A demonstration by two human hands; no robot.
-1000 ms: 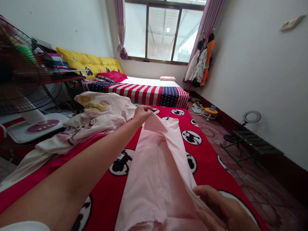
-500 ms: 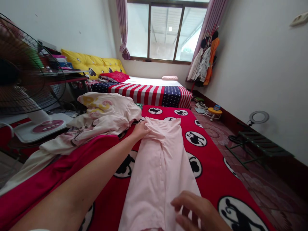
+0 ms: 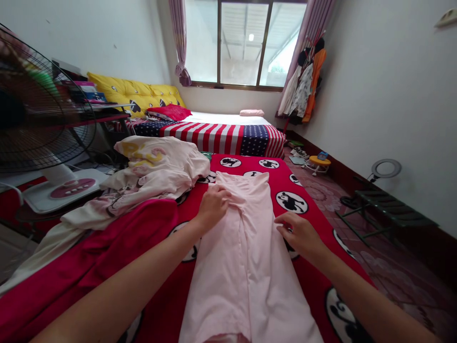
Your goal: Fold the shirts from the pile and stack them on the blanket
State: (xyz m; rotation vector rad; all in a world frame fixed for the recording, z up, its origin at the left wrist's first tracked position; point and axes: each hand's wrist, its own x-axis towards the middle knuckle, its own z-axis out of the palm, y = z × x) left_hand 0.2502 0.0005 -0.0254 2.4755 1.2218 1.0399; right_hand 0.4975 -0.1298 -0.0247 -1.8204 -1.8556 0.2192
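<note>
Pale pink pants (image 3: 264,267) lie flat, waistband away from me and legs toward me, with creases around the crotch. My left hand (image 3: 213,206) is on their upper left side, fingers curled down and closed on the fabric. At the right edge, a little lower, is my right hand (image 3: 298,233), its fingers bent and a gap showing between thumb and forefinger; it holds nothing I can see. Beneath the pants spreads a red blanket (image 3: 314,257) with black-and-white round prints.
Rumpled cream clothes (image 3: 167,162) and a dark pink garment (image 3: 117,243) lie to the left. A fan (image 3: 60,186) stands beyond them. Behind is a bed with a striped, starred cover (image 3: 210,136). A green folding stool (image 3: 389,209) and a ring light (image 3: 386,167) are on the right.
My right hand has moved forward from the near part of the pants to their right edge. My left hand has come slightly toward me and inward along the upper left side.
</note>
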